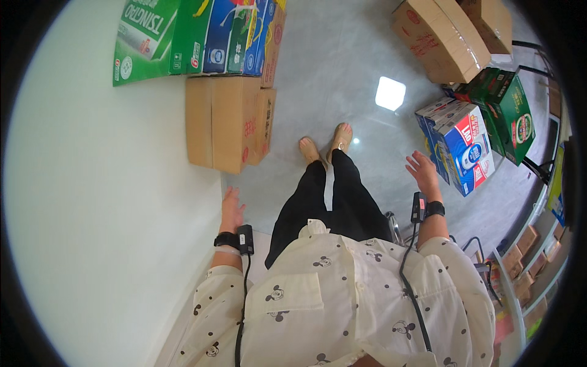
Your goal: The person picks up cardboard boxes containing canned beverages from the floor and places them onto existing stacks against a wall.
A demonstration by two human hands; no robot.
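The left hand [232, 211], loosely spread, hangs near brown cartons [223, 125]; the right hand [424, 174], also spread, near a blue-and-red box [457, 144].

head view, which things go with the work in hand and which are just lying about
Nearest the hands, both empty:
brown carton, by the left hand
blue-white carton, by the right hand

Lying about:
green carton at right
green carton at upper left
upper-right brown carton

Matt cardboard box [223, 125], smooth printed carton [468, 150], glossy floor [336, 67], cloth shirt [342, 290]
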